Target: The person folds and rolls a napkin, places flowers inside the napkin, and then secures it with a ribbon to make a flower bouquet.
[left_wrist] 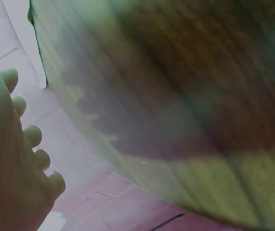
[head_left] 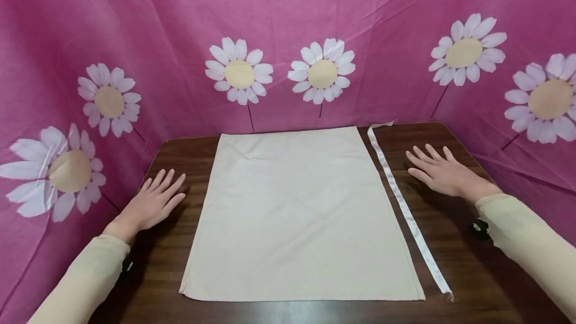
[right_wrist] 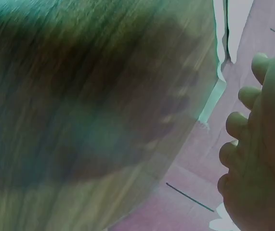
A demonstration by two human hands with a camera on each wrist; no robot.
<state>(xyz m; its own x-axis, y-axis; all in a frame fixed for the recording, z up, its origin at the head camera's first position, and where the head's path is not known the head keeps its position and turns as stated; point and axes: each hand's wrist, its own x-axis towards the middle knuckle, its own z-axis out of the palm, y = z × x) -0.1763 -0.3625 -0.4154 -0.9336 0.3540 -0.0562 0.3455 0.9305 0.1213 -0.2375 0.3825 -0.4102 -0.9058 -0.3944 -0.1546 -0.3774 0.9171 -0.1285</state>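
A cream rectangular cloth (head_left: 297, 214) lies spread on the brown wooden table, with slight creases. Along its right side runs a narrow white ribbon (head_left: 407, 211), its far end bent to the right. To the left of the cloth is my left hand (head_left: 148, 204), palm down with fingers straight and holding nothing. My right hand (head_left: 443, 171) is on the other side, right of the ribbon, its fingers also straight and holding nothing. Both wrist views show the fingertips above the wood grain, with a hand shadow on it. Neither hand touches the cloth or the ribbon.
The dark brown table (head_left: 360, 311) has rounded far corners. A pink curtain (head_left: 279, 4) printed with large white daisies encloses its back and both sides, close to the table's edges.
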